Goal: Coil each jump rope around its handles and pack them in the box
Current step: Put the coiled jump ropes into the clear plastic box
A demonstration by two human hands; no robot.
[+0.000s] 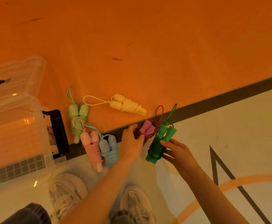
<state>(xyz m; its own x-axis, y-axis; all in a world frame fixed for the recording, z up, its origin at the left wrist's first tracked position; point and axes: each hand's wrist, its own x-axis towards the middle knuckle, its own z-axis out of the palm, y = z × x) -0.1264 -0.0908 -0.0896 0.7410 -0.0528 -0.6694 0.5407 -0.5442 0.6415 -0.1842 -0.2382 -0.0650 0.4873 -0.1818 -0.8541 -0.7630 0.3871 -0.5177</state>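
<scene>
Several coiled jump ropes lie on the floor. My right hand (174, 151) grips the dark green rope (158, 143) by its coil, handles pointing up. My left hand (132, 141) holds the magenta rope (145, 130), whose lower part is hidden behind the fingers. To the left lie the light blue rope (109, 148), the pink rope (91, 146) and the mint green rope (77, 118), close together. The yellow rope (128, 105) lies apart, farther off. The clear plastic box (19, 126) with a black latch stands at the left.
The box's clear lid (17, 78) stands behind it. My two white shoes (67, 191) are at the bottom. The floor is orange beyond a dark line (212, 101) and white nearer me.
</scene>
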